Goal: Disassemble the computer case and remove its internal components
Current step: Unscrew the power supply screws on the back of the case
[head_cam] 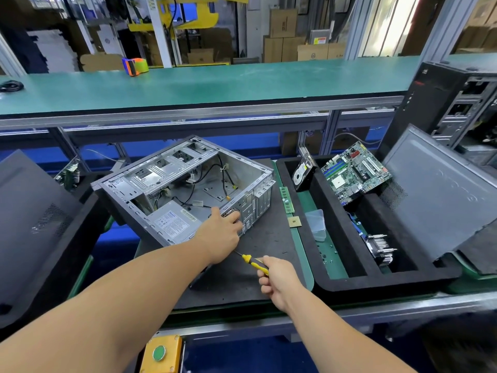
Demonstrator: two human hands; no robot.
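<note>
**Power supply next: steady the case, then back out the rear screws**

While the left hand (220,232) rests on the rear corner of the computer case (185,184), fingers curled over the metal edge beside the power supply (174,222), the right hand (277,281) is clamped around a yellow-handled screwdriver (252,262) whose tip points toward 10 o'clock, at the case back. From the hands, the case lies at 12 o'clock, open side up on the black mat (258,254), with loose cables (226,181) and the supply inside.

Removed parts sit toward 2 o'clock: a memory stick (286,199) and a processor (294,221) on the mat, a hard drive (304,173), motherboard (355,172) and heatsink (380,249) in the foam tray (349,281).

Judging by this, the supply's rear screws come next. To do it well, press the case down firmly so it cannot slide, seat the tip squarely in each screw head before turning, and support the supply as the last screw loosens. Free the cables before lifting, since they could snag on the frame.
</note>
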